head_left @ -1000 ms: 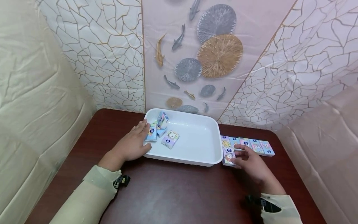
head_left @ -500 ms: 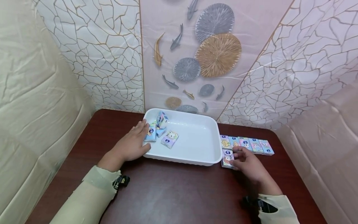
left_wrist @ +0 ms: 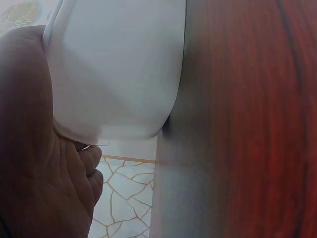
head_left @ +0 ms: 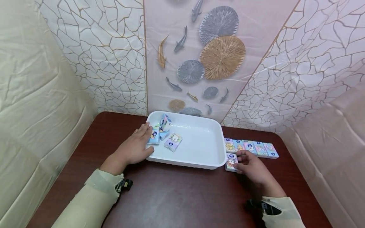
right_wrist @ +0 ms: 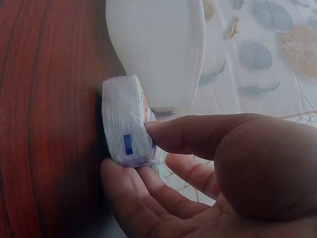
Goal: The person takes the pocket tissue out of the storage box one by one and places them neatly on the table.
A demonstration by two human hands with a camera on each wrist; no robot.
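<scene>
In the head view my left hand (head_left: pixel 136 147) rests on the left rim of a white tray (head_left: pixel 201 139), its fingers straight and thumb spread. The left wrist view shows that palm against the tray's outer wall (left_wrist: pixel 119 74). My right hand (head_left: pixel 252 166) pinches a small tissue pack (head_left: pixel 231 162) with a cartoon print, lying on the table beside the tray's front right corner. In the right wrist view the thumb is on the printed face of this tissue pack (right_wrist: pixel 126 124), and the other fingers are at its side.
Behind the held pack, a row of several tissue packs (head_left: pixel 249 146) runs right from the tray. Inside the tray, one pack (head_left: pixel 173 142) lies flat near several bunched packs (head_left: pixel 163 126) at the left. The dark red table (head_left: pixel 182 196) meets a patterned backdrop (head_left: pixel 119 63).
My right hand and its tissue pack have shifted slightly toward the front and left, and a small gap now shows behind the pack. My left hand has stayed on the tray's rim.
</scene>
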